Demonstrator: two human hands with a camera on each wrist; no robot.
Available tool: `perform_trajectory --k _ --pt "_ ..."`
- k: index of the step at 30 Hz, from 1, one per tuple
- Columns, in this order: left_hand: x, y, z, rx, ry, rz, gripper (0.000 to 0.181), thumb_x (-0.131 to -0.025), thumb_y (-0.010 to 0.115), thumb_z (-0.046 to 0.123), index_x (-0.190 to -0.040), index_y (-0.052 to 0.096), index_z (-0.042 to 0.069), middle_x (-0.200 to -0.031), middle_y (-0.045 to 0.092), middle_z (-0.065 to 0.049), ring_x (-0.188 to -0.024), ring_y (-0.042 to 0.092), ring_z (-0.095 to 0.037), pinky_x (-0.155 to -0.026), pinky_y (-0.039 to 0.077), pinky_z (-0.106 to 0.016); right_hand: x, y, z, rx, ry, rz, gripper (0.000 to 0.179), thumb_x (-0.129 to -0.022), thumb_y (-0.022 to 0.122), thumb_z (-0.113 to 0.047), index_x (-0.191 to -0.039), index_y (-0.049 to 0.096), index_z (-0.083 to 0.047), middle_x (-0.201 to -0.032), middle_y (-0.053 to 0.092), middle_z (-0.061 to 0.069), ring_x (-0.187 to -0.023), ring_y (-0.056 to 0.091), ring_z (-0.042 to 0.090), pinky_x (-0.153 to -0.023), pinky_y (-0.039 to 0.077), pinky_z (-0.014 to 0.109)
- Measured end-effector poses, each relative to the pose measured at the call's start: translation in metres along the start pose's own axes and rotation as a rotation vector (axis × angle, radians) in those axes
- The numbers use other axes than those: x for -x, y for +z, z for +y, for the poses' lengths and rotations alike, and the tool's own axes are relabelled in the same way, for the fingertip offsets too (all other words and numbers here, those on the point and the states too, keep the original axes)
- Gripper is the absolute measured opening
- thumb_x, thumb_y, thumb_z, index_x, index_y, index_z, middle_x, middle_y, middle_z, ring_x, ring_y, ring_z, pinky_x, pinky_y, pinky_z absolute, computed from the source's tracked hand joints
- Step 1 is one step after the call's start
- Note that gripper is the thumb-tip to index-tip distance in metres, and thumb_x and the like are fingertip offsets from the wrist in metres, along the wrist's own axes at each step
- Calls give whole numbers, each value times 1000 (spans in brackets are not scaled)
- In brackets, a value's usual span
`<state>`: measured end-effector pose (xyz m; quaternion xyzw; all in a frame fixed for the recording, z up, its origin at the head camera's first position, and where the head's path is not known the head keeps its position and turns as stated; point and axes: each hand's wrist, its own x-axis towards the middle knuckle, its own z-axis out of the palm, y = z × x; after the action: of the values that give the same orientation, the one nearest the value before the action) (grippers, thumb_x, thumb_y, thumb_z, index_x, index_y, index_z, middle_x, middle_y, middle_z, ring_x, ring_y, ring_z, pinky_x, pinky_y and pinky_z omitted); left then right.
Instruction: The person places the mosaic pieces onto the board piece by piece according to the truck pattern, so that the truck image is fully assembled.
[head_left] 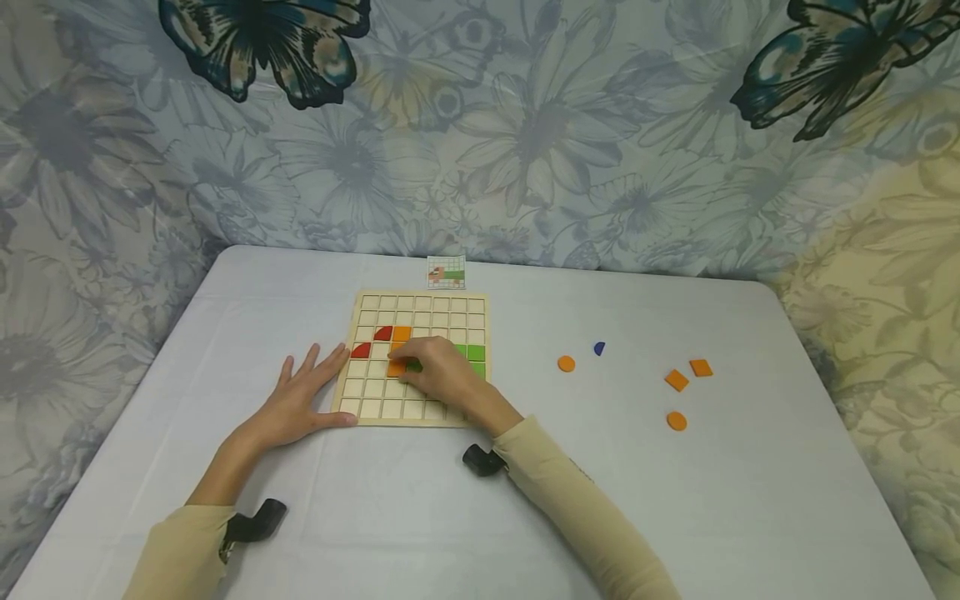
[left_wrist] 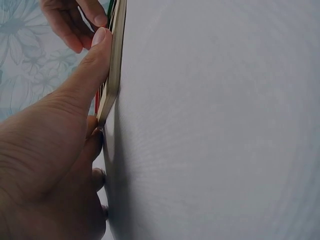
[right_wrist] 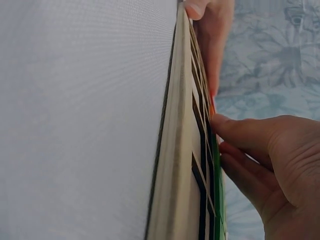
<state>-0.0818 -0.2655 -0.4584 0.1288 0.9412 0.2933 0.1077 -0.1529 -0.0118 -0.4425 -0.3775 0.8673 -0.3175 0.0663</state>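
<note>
A pale wooden grid board [head_left: 371,408] lies on the table with colored tiles in its cells. My left hand [head_left: 300,404] is spread at its left side, thumb on the near-left corner and index fingertip at the left edge. Over the middle of the board, my right hand [head_left: 442,371] has thumb and fingertips around an orange square tile [head_left: 396,370], low at the board's surface in the right wrist view. Another orange square [head_left: 402,332] sits higher in the column. Two red quarter-round tiles [head_left: 362,351] lie to the left. Green squares [head_left: 476,352] show on the right, partly hidden by the hand.
A small picture card [head_left: 446,272] lies behind the board. To the right are two orange discs [head_left: 566,363], a blue half-disc [head_left: 599,348] and two orange squares [head_left: 677,380]. Patterned cloth [head_left: 525,167] hangs behind the white table [head_left: 360,517].
</note>
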Motion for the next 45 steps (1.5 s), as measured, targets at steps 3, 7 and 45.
perform_trajectory --k 3,7,45 --pt "-1 0 0 -3 2 -1 108 -76 76 58 -157 22 10 -162 18 -12 -149 -2 -41 -115 -14 -58 1 -1 0 6 -1 6 31 -87 75 -11 -117 72 -7 -115 71 2 -109 65 14 -98 47 22" --pt "-1 0 1 -4 6 0 108 -76 76 58 -157 23 10 -162 18 -12 -149 -2 -41 -115 -14 -58 1 0 0 17 -13 11 30 -87 75 -11 -116 72 -7 -114 72 2 -107 65 13 -97 48 21" --pt "3 1 7 -5 9 11 109 -75 78 55 -156 23 7 -161 19 -16 -148 -1 -44 -115 -14 -60 71 -67 46 -66 84 247 30 -83 77 -2 -113 72 0 -111 72 9 -101 69 24 -90 55 33"
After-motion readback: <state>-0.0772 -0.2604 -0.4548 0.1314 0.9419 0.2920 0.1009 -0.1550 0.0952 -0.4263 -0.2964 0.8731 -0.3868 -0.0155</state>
